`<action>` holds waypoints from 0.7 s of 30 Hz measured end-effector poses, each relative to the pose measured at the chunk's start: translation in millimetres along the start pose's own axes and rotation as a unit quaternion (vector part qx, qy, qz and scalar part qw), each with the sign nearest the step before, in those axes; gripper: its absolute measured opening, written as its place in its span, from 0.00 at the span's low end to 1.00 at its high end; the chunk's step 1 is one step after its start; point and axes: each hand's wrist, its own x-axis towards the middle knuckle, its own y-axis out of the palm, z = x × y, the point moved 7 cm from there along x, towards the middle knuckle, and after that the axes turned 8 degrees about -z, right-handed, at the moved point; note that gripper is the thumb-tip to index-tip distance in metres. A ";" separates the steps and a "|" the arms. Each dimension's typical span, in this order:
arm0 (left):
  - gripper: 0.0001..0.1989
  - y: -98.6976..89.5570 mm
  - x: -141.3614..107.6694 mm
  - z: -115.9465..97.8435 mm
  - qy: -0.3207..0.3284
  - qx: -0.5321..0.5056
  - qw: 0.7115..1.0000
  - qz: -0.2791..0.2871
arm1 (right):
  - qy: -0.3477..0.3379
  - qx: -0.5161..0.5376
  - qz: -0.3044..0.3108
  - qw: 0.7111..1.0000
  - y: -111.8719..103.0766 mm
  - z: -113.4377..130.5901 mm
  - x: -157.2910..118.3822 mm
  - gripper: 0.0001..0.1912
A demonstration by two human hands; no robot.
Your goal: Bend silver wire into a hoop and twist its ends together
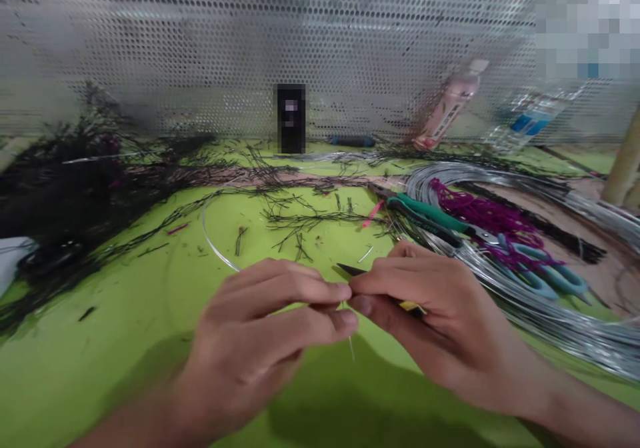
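Observation:
My left hand (270, 328) is closed, thumb and forefinger pinching a thin silver wire. One stretch of this wire (215, 249) arcs behind the left knuckles, and a short end pokes out below the fingertips. Against those fingertips press the thumb and forefinger of my right hand (445, 315). The right hand is wrapped round a tool with a dark pointed tip (351, 270) and a yellow and black part; its kind is hidden by the fingers. Both hands are over the green tabletop (150, 301).
At right lie a large wire coil (550, 328), green-handled pliers (430, 211), blue-handled scissors (545, 271) and purple cord (490, 218). Dark strands (75, 181) heap up at left. A black phone-like object (291, 121) and two bottles, one pink (447, 111), lean against the perforated metal panel (200, 48).

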 end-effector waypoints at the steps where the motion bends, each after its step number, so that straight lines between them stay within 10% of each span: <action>1: 0.10 0.4 0.7 1.7 -0.003 -0.001 1.000 0.014 | -0.006 -0.010 -0.005 1.000 -0.5 -0.7 0.3 0.09; 12: 0.05 12.0 -9.5 36.5 -0.274 -0.032 0.944 0.180 | -0.054 -0.073 0.001 0.996 8.0 4.8 -3.0 0.10; 21: 0.11 16.7 -12.8 8.5 0.046 0.193 0.974 0.109 | -0.011 -0.042 0.051 0.998 14.0 0.5 -5.1 0.10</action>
